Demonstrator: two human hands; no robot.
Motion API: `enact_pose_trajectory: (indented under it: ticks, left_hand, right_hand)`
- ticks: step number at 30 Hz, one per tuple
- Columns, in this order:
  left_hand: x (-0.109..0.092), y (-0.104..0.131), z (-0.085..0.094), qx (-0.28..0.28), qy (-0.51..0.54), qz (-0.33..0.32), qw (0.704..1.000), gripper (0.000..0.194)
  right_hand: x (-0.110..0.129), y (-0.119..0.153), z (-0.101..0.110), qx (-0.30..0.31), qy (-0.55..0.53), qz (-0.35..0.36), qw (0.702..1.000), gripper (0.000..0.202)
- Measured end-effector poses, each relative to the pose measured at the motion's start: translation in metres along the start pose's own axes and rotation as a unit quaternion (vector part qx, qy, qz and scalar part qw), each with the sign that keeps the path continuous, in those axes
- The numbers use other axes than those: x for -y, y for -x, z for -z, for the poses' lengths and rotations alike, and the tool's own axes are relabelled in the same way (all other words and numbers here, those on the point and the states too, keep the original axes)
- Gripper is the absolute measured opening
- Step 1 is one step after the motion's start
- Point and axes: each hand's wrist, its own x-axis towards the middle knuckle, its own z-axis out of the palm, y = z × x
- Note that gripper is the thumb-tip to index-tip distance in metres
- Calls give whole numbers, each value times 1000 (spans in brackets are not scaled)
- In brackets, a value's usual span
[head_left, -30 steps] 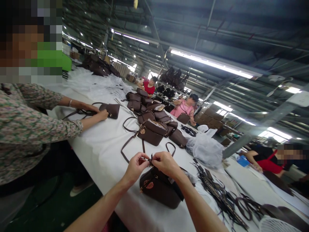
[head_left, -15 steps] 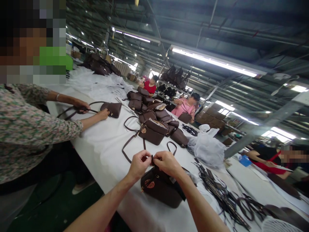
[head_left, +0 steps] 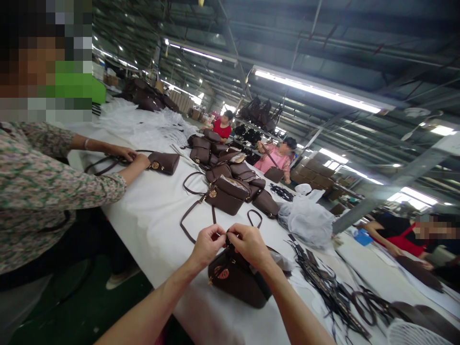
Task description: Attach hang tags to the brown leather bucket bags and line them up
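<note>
A dark brown handbag [head_left: 239, 282] with a round gold charm [head_left: 221, 272] lies on the white-covered table [head_left: 151, 215] below my hands. Both hands meet just above the bag's top. My left hand [head_left: 208, 245] and my right hand [head_left: 248, 243] pinch a small dark piece, which looks like part of a strap, between thumbs and fingertips. The rest of that piece is mostly hidden behind my fingers.
Brown bags [head_left: 226, 194] are heaped beyond my hands. Clear plastic wrap [head_left: 307, 218] and dark straps [head_left: 323, 278] lie to the right. At the left, a person in a flowered sleeve [head_left: 89, 191] handles another bag [head_left: 165, 163]. More people work farther back.
My hands keep their pinch with almost no movement. The person at the left has shifted both hands on their bag, and its gold charm now shows. The view has moved slightly.
</note>
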Motion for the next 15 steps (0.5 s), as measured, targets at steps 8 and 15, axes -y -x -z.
enact_pose_trajectory:
  ticks: [8, 15]
  left_hand:
    - [0, -2, 2, 7, 40, 23, 999, 10]
    - [-7, 2, 5, 36, 139, 31, 989, 4]
  right_hand:
    - [-1, 0, -1, 1, 4, 3, 1000, 17]
    - [1, -4, -2, -21, 21, -72, 997, 15]
